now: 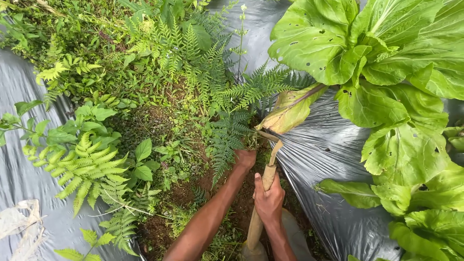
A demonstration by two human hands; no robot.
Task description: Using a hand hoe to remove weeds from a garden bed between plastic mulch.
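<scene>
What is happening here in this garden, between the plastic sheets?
A person works in a weedy strip of soil between two sheets of grey plastic mulch. The right hand grips the wooden handle of a hand tool, its head down at the soil. The left hand reaches into the ferns at ground level. A large leafy green plant grows beside them.

Both forearms are bare from elbow to wrist, with no sleeves, gloves, rings or watch in sight; the left hand and right hand are uncovered, while pale grey-beige trousers cover the leg below
</scene>
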